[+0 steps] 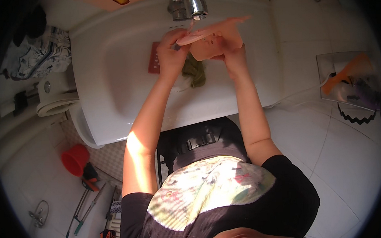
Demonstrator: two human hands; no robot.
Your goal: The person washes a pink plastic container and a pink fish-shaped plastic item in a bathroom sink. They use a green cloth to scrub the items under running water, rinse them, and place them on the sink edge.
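Observation:
A pink, thin, flexible-looking piece with small holes (206,48) is held by both hands under the chrome faucet (197,7). My left hand (174,44) pinches its rounded left edge between thumb and fingers. My right hand (237,58) grips its lower right part from below; some of those fingers are hidden behind it. Whether it is one folded piece or two pieces cannot be told. Beneath the hands, a wet-looking green cloth (195,72) lies in the white washbasin (127,58), with a dark pink perforated piece (153,58) partly behind my left hand.
A clear bin (336,95) with an orange object (346,74) stands at the right, a pale cord running towards it. At the left are a toilet (57,104), a red bucket (76,159) and patterned fabric (44,55). The basin's front edge is close to my body.

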